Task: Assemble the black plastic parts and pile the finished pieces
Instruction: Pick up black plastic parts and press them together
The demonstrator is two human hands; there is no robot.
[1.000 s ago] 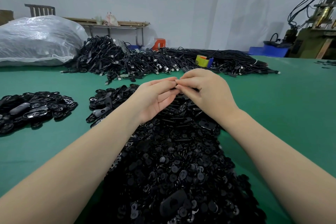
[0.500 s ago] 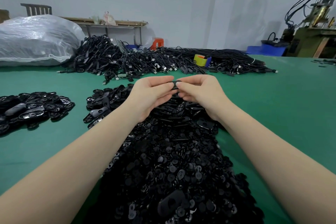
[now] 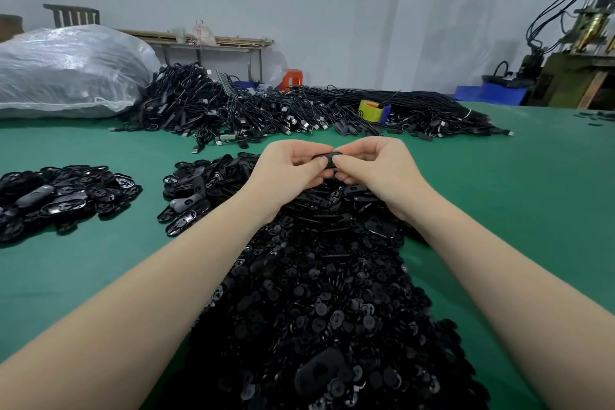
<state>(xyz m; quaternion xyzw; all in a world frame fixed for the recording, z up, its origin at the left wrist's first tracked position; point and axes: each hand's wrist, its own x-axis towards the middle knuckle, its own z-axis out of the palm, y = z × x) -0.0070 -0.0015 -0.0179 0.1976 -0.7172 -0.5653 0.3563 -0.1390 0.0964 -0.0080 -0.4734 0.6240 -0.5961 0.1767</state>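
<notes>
My left hand (image 3: 286, 173) and my right hand (image 3: 376, 170) meet above the table, and both pinch one small black oval plastic part (image 3: 328, 158) between thumbs and fingertips. Most of that part is hidden by my fingers. Under my hands and forearms a large heap of loose black plastic parts (image 3: 319, 303) runs toward me. A smaller pile of black oval pieces (image 3: 199, 193) lies just left of my left hand. Another pile of black pieces (image 3: 60, 196) sits at the far left.
The green table (image 3: 515, 196) stretches right. Across its back lies a mass of black cables (image 3: 266, 113) with a yellow tape roll (image 3: 370, 110). A big clear plastic bag (image 3: 66, 73) sits back left, and a machine (image 3: 579, 70) stands back right.
My hands have lowered slightly toward the heap and the black part now shows more plainly between my fingertips. The piles have not moved.
</notes>
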